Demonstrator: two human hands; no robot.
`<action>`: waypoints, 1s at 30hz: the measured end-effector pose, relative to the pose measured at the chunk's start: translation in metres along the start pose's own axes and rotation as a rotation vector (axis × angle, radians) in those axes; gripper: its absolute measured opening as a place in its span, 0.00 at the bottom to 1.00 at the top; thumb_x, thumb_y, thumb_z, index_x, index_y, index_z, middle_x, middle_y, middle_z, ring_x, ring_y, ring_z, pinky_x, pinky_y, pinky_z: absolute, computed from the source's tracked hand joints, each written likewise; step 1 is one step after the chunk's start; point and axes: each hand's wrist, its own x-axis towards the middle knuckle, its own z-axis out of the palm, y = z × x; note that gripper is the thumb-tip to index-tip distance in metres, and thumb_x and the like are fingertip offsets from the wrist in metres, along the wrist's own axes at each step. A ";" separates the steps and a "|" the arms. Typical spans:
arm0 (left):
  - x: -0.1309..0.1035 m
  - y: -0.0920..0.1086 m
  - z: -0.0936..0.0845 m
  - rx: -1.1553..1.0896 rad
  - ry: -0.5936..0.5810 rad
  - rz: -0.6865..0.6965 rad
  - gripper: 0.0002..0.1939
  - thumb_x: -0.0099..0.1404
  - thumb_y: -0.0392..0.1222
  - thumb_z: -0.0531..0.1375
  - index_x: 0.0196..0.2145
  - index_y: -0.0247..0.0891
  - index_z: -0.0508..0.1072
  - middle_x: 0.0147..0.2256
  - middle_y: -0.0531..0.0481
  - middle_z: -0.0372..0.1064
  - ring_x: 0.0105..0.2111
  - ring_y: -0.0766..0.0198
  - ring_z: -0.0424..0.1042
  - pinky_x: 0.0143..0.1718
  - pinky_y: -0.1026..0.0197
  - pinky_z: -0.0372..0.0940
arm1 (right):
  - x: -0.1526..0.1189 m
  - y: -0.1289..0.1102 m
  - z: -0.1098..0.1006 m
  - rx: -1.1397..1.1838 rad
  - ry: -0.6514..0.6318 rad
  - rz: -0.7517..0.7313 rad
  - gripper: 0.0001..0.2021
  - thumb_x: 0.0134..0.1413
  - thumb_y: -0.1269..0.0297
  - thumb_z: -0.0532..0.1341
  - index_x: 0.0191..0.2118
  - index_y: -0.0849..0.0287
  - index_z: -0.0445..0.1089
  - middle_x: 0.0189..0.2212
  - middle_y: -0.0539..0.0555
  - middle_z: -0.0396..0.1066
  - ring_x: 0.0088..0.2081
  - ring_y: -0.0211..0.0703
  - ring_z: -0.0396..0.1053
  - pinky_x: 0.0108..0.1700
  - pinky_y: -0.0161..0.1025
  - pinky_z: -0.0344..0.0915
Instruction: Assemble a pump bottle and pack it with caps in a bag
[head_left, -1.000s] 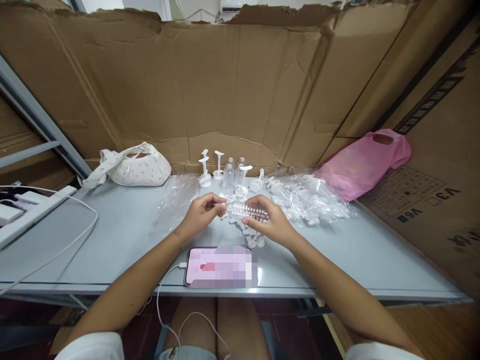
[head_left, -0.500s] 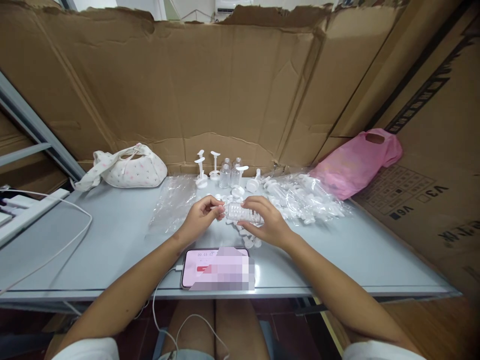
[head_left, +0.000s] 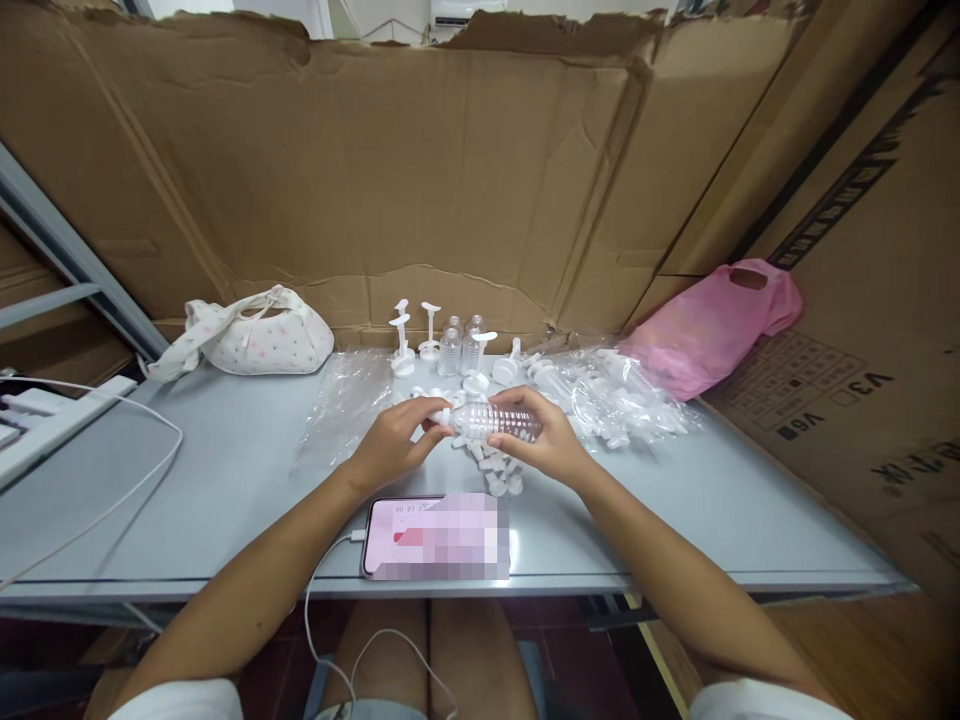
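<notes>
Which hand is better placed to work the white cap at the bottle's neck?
Left. The left hand already pinches the white cap; the right hand grips the clear bottle by its body.

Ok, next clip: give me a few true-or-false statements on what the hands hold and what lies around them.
1. The right hand grips a clear ribbed bottle lying sideways. True.
2. The left hand rests flat on the phone. False: it pinches the bottle's white cap end.
3. A pink plastic bag lies at the table's far right. True.
4. The phone is unplugged. False: a white cable runs into it.
</notes>
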 end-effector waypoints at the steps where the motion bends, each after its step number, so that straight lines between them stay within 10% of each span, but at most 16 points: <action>1: 0.000 -0.001 -0.001 0.078 -0.020 0.055 0.12 0.66 0.45 0.56 0.43 0.37 0.70 0.39 0.45 0.73 0.35 0.60 0.72 0.39 0.59 0.65 | 0.001 0.001 -0.001 0.018 -0.024 0.010 0.19 0.45 0.52 0.67 0.40 0.56 0.66 0.36 0.54 0.72 0.35 0.47 0.72 0.34 0.41 0.70; 10: -0.001 -0.001 -0.005 0.268 -0.179 0.062 0.20 0.71 0.52 0.44 0.33 0.38 0.67 0.29 0.48 0.69 0.30 0.60 0.68 0.32 0.62 0.58 | -0.001 0.006 0.000 -0.115 -0.047 -0.251 0.19 0.49 0.56 0.67 0.45 0.54 0.64 0.38 0.57 0.70 0.39 0.48 0.70 0.37 0.44 0.70; 20: 0.003 0.012 -0.004 -0.286 -0.322 -0.361 0.27 0.70 0.58 0.38 0.21 0.38 0.56 0.19 0.56 0.52 0.21 0.68 0.54 0.26 0.64 0.52 | 0.000 0.012 -0.004 -0.428 0.012 -0.748 0.19 0.54 0.71 0.62 0.51 0.53 0.62 0.42 0.59 0.68 0.42 0.48 0.68 0.40 0.48 0.69; 30: 0.001 0.003 -0.005 0.197 -0.204 0.077 0.11 0.68 0.47 0.53 0.40 0.37 0.66 0.34 0.49 0.69 0.32 0.63 0.68 0.35 0.61 0.62 | 0.000 0.001 -0.003 -0.191 -0.043 -0.278 0.18 0.47 0.60 0.68 0.43 0.59 0.67 0.37 0.58 0.72 0.36 0.45 0.70 0.34 0.40 0.69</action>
